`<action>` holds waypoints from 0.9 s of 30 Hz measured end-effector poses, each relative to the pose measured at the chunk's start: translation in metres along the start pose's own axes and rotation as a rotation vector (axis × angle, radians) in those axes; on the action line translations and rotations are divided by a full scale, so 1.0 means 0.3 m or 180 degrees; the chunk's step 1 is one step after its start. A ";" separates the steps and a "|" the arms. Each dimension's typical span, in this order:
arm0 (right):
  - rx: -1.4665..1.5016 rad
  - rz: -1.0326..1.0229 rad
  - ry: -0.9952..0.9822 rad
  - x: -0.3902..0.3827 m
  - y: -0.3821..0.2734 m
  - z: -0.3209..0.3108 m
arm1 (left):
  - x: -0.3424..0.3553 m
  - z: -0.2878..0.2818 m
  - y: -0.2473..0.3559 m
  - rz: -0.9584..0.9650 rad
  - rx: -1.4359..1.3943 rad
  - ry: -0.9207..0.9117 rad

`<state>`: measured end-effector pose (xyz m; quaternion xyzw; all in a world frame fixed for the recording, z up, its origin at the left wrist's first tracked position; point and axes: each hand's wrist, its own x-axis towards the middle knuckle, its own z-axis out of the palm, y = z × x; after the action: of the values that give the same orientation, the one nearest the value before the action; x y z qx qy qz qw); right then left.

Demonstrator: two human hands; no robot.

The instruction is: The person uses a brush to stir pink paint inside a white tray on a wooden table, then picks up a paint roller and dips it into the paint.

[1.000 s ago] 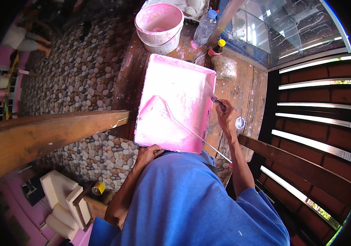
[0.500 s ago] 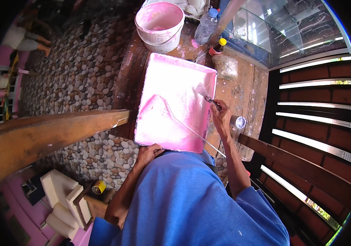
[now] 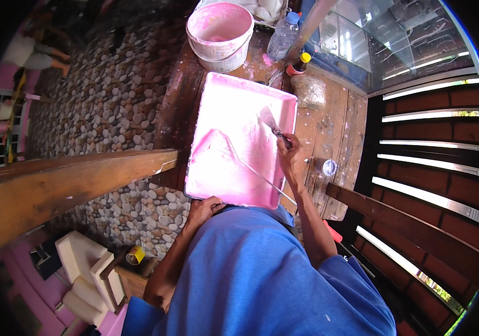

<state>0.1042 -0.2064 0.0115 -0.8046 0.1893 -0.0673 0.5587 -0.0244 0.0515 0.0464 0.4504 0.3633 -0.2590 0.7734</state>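
A paint tray coated in pink paint lies on the wooden table in front of me. My right hand is closed round the dark handle of a putty knife, its blade over the tray's right half. My left hand is closed on the tray's near left edge; the fingertips are partly hidden. A paint roller covered in pink lies in the tray. Its thin metal rod crosses the near right rim and passes under my right forearm to a red handle.
Behind the tray stand a pink-smeared bucket, a plastic bottle with a blue cap and a small yellow-capped bottle. A clear plastic bundle and a small cup lie to the right. A wooden beam juts in from the left.
My right hand has drawn the putty knife a little to the left and up over the tray. The red roller handle shows more beside my forearm. My left hand stays on the tray edge.
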 end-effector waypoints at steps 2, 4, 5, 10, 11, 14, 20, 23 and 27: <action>0.0249 -0.0046 -0.0452 -0.005 -0.033 0.024 | 0.006 -0.011 -0.006 -0.0065 -0.0017 -0.0023; 0.0272 -0.0040 -0.0422 -0.004 -0.069 0.023 | 0.003 -0.005 0.001 -0.0125 -0.0031 -0.0041; 0.0298 -0.0035 -0.0391 -0.004 -0.086 0.023 | -0.008 0.010 0.013 -0.0098 -0.0023 -0.0018; 0.0325 0.0060 -0.0540 -0.014 -0.068 0.049 | -0.013 0.020 0.016 -0.0139 -0.0049 -0.0030; 0.0319 0.0062 -0.0525 -0.014 -0.046 0.041 | -0.008 0.018 0.013 -0.0170 -0.0054 0.0005; 0.0800 -0.0179 -0.0263 -0.019 -0.056 0.010 | -0.007 0.016 0.015 -0.0195 -0.0129 0.0017; -0.1439 -0.1231 0.0053 -0.013 -0.127 -0.178 | 0.009 -0.008 -0.004 -0.0191 -0.0153 0.0003; -0.1640 -0.1306 0.0017 -0.033 -0.090 -0.202 | 0.006 0.001 0.003 -0.0225 -0.0154 -0.0027; -0.1043 -0.0495 -0.0038 -0.060 -0.115 -0.216 | 0.008 0.002 0.002 -0.0224 -0.0124 -0.0016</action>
<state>0.0748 -0.2457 0.0690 -0.8975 0.1317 -0.0738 0.4144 -0.0223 0.0511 0.0449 0.4215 0.3819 -0.2799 0.7734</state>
